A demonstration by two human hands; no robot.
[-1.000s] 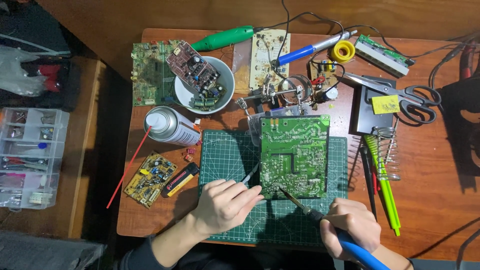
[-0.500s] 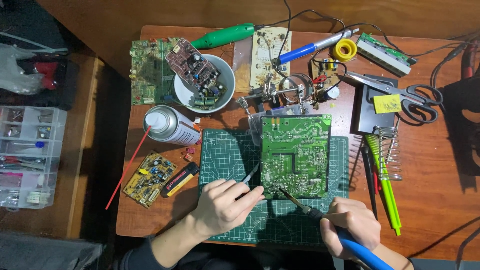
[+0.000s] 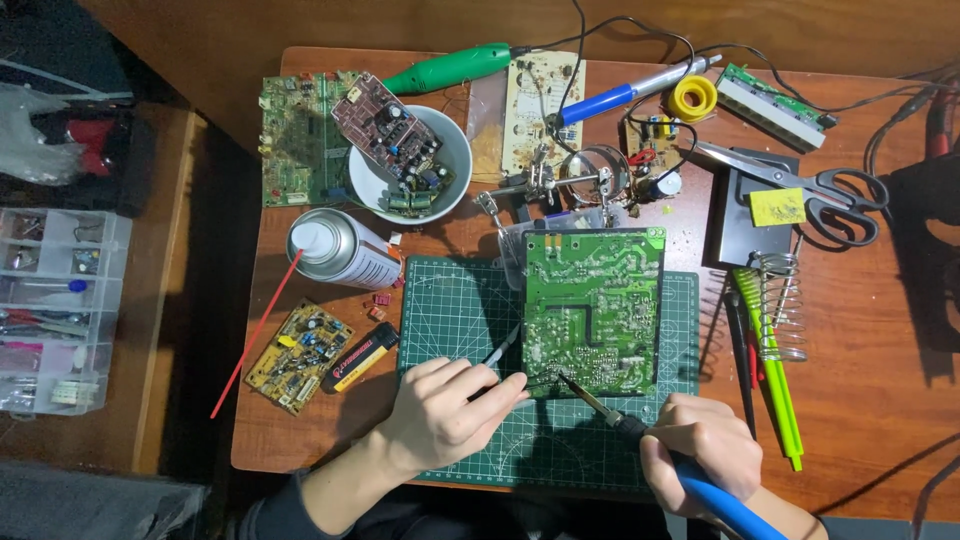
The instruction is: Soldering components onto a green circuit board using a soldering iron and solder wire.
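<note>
Right hand [image 3: 702, 450] grips the blue-handled soldering iron [image 3: 640, 432], tip on the green circuit board [image 3: 595, 310]. Left hand [image 3: 440, 412] pinches tweezers [image 3: 500, 350] at the board's lower edge. Soldering appears mid-process, the joint unfinished.

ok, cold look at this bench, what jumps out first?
The big green circuit board on the cutting mat at centre, with the right hand touching a blue-handled soldering iron to its near edge and the left hand holding tweezers beside it. Behind, a white bowl holds another board.
</note>
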